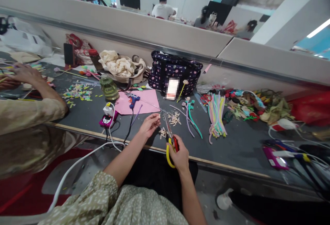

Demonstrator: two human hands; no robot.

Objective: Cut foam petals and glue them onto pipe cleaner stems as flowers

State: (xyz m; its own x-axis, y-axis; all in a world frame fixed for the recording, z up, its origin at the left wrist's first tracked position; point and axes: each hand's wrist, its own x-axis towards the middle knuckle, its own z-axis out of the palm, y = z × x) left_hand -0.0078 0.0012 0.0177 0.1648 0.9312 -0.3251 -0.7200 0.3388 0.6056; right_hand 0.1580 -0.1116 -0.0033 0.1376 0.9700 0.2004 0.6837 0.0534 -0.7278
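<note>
My right hand [181, 153] is wrapped round the handles of a pair of scissors [168, 128] with yellow and red grips; the blades point away from me and look slightly parted. Just left of the blades, my left hand [150, 125] is closed in a pinch on a small pale piece [159, 116], mostly hidden by the fingertips. Beige cut bits [174, 119] lie in a loose heap right of the blades, and a smaller heap of bits [163, 133] is under them. A pink sheet [149, 105] bearing a blue glue gun [133, 100] lies beyond my left hand.
Fuzzy coloured stems [217, 115] lie bundled to the right, near purple and green stems [195, 123]. A dark patterned bag [175, 68] stands behind. At left are a bottle of greenish liquid [108, 88], a pink power strip [107, 119] with cables, and a co-worker's arm [46, 91].
</note>
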